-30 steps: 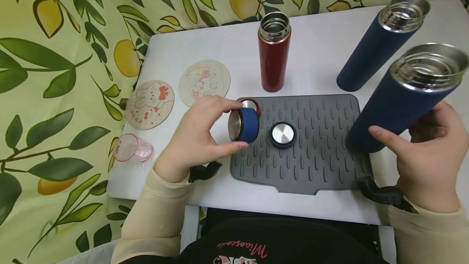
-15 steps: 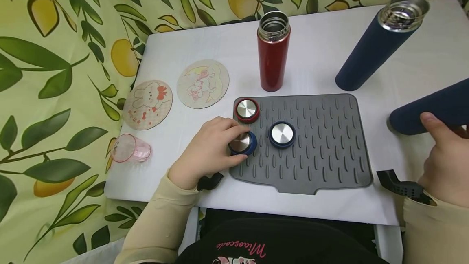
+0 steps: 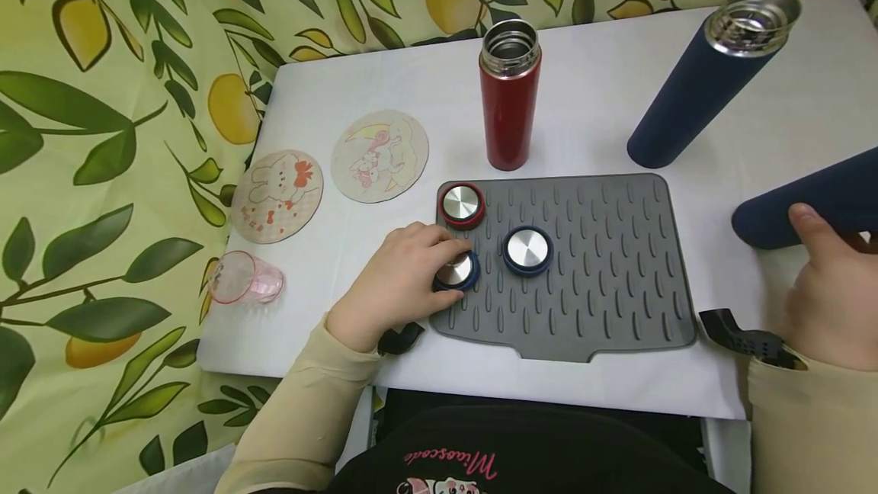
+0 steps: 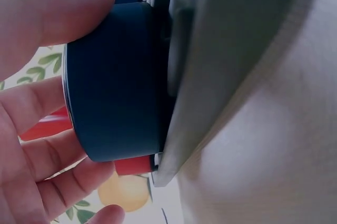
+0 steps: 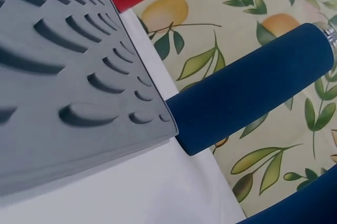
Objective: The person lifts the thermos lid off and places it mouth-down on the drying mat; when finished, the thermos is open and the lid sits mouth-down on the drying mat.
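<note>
My left hand (image 3: 401,277) holds a blue bottle lid (image 3: 468,273) with a steel top, at the left edge of the grey ridged mat (image 3: 597,288). In the left wrist view the thumb and fingers lie against opposite sides of this lid, whose lower end is right at the mat. At the right edge of the head view, my right hand (image 3: 833,299) grips a dark blue bottle (image 3: 816,204) beside the mat; its mouth is out of frame. A red-rimmed lid (image 3: 462,204) and another blue lid (image 3: 527,248) rest on the mat.
Behind the mat stand an open red bottle (image 3: 509,117) and a second open blue bottle (image 3: 703,97). Two round coasters, one with a rabbit (image 3: 277,193) and one with a moon (image 3: 380,155), lie left. A pink cup (image 3: 247,278) lies near the table's left edge.
The left hand has lowered the blue lid onto the mat, steel top up. The right hand has moved the blue bottle rightward, off the mat's right edge. Both hands barely moved over the last half second.
</note>
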`<action>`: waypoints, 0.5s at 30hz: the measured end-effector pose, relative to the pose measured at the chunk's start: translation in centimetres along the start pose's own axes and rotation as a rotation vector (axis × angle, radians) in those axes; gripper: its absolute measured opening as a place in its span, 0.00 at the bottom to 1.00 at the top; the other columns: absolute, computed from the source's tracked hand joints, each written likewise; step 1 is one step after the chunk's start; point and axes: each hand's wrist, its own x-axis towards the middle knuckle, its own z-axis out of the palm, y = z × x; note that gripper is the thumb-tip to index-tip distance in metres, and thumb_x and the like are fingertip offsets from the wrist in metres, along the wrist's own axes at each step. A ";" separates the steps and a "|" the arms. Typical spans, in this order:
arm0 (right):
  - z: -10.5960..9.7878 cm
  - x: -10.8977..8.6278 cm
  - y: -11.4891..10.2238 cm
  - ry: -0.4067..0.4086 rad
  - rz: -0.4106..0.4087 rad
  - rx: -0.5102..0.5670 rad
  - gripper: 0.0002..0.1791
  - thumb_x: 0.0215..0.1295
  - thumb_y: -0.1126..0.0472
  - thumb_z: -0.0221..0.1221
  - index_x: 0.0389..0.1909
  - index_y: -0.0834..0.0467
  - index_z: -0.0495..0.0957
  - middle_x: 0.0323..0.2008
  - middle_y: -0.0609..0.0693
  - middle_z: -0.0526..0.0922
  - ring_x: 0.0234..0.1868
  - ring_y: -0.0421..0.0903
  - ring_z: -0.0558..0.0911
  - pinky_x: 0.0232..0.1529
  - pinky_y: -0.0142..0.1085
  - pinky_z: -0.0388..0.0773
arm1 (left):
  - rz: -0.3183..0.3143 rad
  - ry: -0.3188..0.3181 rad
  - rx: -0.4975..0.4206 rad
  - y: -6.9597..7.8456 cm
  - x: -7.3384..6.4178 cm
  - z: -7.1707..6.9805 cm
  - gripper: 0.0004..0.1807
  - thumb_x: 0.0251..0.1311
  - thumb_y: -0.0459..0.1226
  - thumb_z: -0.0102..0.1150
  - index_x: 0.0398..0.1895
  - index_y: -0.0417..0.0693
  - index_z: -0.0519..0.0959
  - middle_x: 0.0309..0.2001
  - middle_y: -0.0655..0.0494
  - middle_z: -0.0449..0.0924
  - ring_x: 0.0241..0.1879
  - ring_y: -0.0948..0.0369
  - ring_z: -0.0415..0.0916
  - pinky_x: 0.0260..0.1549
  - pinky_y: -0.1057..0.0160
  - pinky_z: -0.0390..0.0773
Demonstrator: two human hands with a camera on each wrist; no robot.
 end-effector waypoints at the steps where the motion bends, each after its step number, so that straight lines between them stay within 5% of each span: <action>1: 0.1 0.1 0.1 -0.008 -0.015 -0.010 0.45 0.72 0.69 0.70 0.84 0.46 0.62 0.82 0.41 0.67 0.75 0.39 0.69 0.78 0.29 0.65 | 0.000 -0.001 0.001 0.0 0.0 0.0 0.34 0.56 0.48 0.85 0.67 0.56 0.86 0.58 0.59 0.85 0.54 0.54 0.82 0.55 0.46 0.81; 8: 0.7 0.5 0.3 -0.083 -0.044 0.088 0.46 0.72 0.74 0.68 0.84 0.48 0.59 0.82 0.43 0.66 0.79 0.40 0.66 0.79 0.29 0.65 | -0.023 -0.012 -0.002 -0.2 -0.1 0.0 0.34 0.56 0.49 0.85 0.67 0.55 0.86 0.59 0.58 0.85 0.54 0.54 0.82 0.56 0.47 0.81; 15: 1.3 0.8 0.7 -0.110 -0.073 0.219 0.44 0.66 0.79 0.69 0.78 0.51 0.67 0.72 0.48 0.74 0.71 0.42 0.74 0.74 0.29 0.70 | -0.041 -0.019 -0.013 -0.1 -0.2 0.0 0.35 0.57 0.49 0.85 0.68 0.55 0.85 0.60 0.58 0.85 0.55 0.54 0.82 0.58 0.46 0.81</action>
